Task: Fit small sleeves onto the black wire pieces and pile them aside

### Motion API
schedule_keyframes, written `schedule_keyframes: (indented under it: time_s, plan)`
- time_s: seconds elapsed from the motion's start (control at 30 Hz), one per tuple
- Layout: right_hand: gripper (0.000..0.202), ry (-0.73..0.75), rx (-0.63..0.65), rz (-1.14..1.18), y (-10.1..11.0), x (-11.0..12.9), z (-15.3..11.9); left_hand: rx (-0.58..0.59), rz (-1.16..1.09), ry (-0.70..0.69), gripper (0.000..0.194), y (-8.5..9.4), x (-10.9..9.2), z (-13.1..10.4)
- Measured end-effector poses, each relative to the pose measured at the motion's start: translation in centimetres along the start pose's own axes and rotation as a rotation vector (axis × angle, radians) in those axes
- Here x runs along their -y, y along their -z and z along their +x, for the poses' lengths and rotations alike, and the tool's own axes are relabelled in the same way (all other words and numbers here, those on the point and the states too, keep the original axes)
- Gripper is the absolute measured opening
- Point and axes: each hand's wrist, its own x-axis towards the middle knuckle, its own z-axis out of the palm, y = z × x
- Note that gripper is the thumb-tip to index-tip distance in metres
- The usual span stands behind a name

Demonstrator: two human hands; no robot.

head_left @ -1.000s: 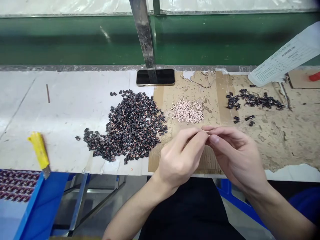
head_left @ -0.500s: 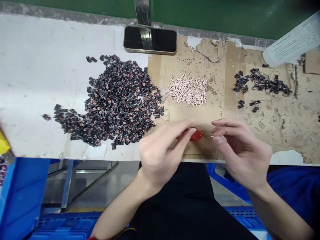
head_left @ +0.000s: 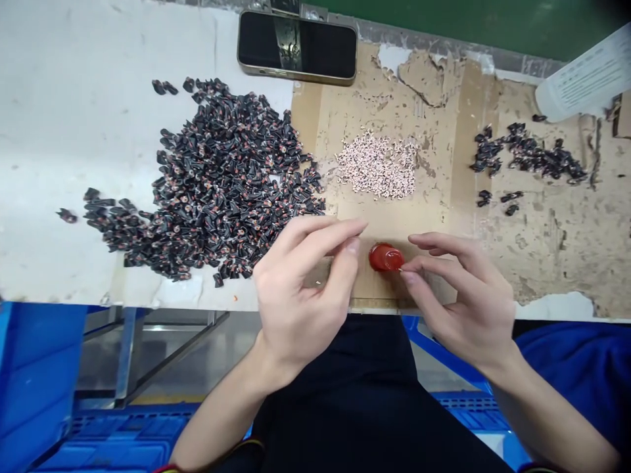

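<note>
A small, glossy red round container (head_left: 378, 257) stands on the cardboard between my hands. My right hand (head_left: 461, 295) is at its right side, thumb and index finger pinched on a tiny pale piece (head_left: 401, 269) close to the container's rim. I cannot tell whether the piece touches it. My left hand (head_left: 305, 282) hovers to the left of the container, thumb and fingers brought together; whatever is between them, if anything, is hidden. Beyond the hands lies a pile of tiny pinkish-white pieces (head_left: 377, 165). To the left spreads a big heap of small black parts with reddish-orange bits (head_left: 231, 177).
A phone (head_left: 298, 47) lies at the table's back edge. Smaller clusters of black parts (head_left: 542, 157) sit on the torn cardboard (head_left: 542, 243) at right, near a whitish printed cylinder (head_left: 582, 75). Blue crates (head_left: 39, 374) stand below the table's front edge.
My left hand has drawn back left from the red container, uncovering it. My right hand has moved left, bringing the pale piece to the container. The view has shifted slightly.
</note>
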Motion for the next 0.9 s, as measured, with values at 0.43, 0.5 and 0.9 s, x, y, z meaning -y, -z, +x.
schedule_keyframes:
  time_s: [0.43, 0.5, 0.9]
  plan:
    - [0.015, -0.479, -0.042, 0.785, 1.4, 2.5, 0.9, 0.323, -0.467, 0.563, 0.022, -1.4, -2.2, 0.2]
    - [0.017, -0.465, -0.047, 0.749, 1.4, 2.8, 1.1, 0.324, -0.469, 0.576, 0.021, -1.5, -2.3, 0.3]
    - [0.018, -0.385, -0.08, 0.687, 1.1, 3.0, 1.2, 0.297, -0.541, 0.618, 0.02, -1.5, -3.1, 0.3]
